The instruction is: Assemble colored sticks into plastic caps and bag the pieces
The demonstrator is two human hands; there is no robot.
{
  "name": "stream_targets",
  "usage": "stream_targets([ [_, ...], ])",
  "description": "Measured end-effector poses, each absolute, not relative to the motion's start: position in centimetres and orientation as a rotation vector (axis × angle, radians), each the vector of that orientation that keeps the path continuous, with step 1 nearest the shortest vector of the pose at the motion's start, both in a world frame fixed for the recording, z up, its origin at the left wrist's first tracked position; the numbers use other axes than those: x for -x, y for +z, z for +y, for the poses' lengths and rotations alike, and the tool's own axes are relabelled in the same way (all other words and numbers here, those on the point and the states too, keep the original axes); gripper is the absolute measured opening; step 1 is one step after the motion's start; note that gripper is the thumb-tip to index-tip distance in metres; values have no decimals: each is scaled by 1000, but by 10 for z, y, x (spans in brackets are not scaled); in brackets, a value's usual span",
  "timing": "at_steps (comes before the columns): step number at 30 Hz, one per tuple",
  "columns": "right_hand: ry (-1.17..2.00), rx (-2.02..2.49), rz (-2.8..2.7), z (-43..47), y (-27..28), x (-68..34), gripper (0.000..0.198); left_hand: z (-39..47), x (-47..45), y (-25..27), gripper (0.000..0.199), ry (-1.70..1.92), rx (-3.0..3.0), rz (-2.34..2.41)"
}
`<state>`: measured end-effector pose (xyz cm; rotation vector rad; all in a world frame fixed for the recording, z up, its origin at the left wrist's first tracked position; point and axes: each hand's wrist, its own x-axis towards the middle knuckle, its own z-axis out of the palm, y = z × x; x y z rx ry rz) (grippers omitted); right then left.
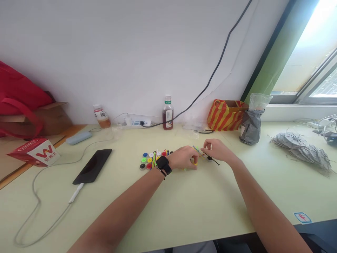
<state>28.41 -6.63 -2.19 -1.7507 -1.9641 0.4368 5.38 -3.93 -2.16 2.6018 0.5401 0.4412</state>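
Pinching sth small and yellow [194, 162] against the table, the left hand [184, 158] is curled narrow, smartwatch [163, 164] on its wrist. Right hand [217, 149] sits just beside it, fingers closed on a thin dark stick [213, 160] w/ a small black disc [209, 159] at its middle; the stick's far tip pokes out to the right over the tabletop. A few thin coloured sticks [197, 150], yellow and green, cross betw. the two hands; can't tell which hand grips them.

Just left of the watch: cluster of small round coloured pieces [149, 160], blue, white, green, yellow, red, black, plus more coloured sticks lying among them.

Further out on the pale green table [184, 203]: black phone [92, 166] on a white cable at left, red-white carton [35, 153] beyond it. Along the wall a power strip [134, 123], two drink bottles [167, 112], a red-yellow striped bag [223, 114], a grey pouch [250, 128]. Far right, a heap of grey folded paper [302, 149].
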Motion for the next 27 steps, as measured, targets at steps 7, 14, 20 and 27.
stream_targets([
  [7, 769, 1852, -2053, -72, -19, -307, 16, -28, -47, -22, 11, 564, -2598, 649],
  [14, 924, 1763, -1902, -77, -4, -300, 10, -30, -45, -5, 17, 740, -2482, 647],
  [20, 1180, 1257, -1698, -82, 2, -268, 9, -42, -53, 5, 25, 836, -2309, 481],
  [27, 1118, 1322, -1770, -85, 1, -256, 9, -41, -52, 1, 11, 757, -2279, 496],
])
